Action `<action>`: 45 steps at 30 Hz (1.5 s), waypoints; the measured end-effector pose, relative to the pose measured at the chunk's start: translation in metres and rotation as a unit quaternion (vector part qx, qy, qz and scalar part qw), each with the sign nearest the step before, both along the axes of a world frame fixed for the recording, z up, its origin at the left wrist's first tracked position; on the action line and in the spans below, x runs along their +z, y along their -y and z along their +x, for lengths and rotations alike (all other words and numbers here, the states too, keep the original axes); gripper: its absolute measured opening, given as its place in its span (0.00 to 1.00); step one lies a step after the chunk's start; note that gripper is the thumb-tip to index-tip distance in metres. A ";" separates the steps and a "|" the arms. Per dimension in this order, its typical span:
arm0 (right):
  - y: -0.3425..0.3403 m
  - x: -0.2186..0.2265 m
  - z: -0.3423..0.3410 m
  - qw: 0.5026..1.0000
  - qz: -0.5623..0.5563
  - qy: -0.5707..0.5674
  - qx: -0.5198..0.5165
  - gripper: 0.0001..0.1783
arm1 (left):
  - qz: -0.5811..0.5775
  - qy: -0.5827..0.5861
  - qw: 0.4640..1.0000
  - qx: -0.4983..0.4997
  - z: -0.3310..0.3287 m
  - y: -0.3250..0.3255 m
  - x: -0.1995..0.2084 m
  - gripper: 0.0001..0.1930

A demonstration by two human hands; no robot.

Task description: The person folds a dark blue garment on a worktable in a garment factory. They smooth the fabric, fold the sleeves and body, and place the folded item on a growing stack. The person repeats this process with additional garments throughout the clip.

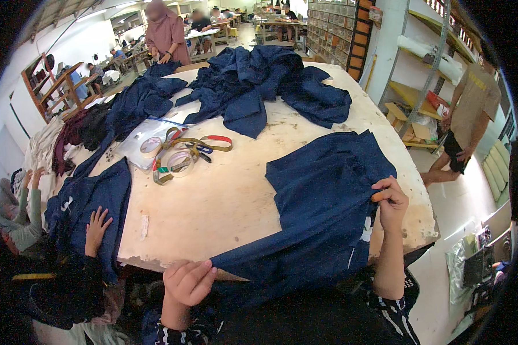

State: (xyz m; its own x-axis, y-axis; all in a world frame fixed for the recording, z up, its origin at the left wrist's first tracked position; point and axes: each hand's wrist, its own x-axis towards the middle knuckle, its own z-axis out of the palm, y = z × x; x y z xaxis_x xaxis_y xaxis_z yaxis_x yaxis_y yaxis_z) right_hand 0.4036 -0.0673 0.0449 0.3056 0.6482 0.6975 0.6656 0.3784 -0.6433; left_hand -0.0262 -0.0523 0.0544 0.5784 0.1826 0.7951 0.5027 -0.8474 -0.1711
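Fingers of the left hand [187,283] were closed in a pinch on the near left corner of the navy cloth piece [322,195]. Fingers of the right hand [392,201] were curled and pinched on its right edge. A small orange patch showed at the right fingertips; its nature could not be determined.

Workpiece location: near right part of the pale table [172,224]. The far portion rested on the surface; the near portion ran between the hands and over the table's near edge.

Status, judged from the lie of the cloth: spreading was partly complete. The far portion was open and broadly flat, with creases toward its upper right. The near portion was not yet laid on the surface, and neither held point was set down.

Beyond the workpiece, a large pile of navy cloth [230,75] lay bunched and not spread out. At left, a co-worker's hand [97,227] rested open on a second navy piece [89,192]. Tape measures [218,140] lay apart from both pinching hands. Whether any piece was finished could not be determined.
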 end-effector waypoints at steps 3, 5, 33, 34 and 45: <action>-0.001 -0.005 0.001 1.000 -0.005 0.003 0.004 0.11 | -0.035 0.018 0.999 -0.001 -0.001 -0.006 -0.003 0.10; 0.003 -0.007 0.009 0.999 -0.007 0.031 0.009 0.11 | -0.061 0.026 0.998 -0.014 0.000 -0.013 -0.006 0.12; -0.092 -0.057 -0.050 0.904 -0.372 0.166 0.128 0.19 | -0.501 -0.015 0.862 0.071 0.086 -0.126 -0.039 0.21; -0.089 -0.064 -0.047 0.884 -0.379 0.261 0.075 0.19 | -0.518 0.108 0.848 0.036 0.091 -0.114 -0.023 0.20; -0.067 0.034 -0.146 0.899 -0.313 -0.214 0.221 0.10 | -0.330 0.699 0.624 0.114 -0.133 -0.133 0.026 0.14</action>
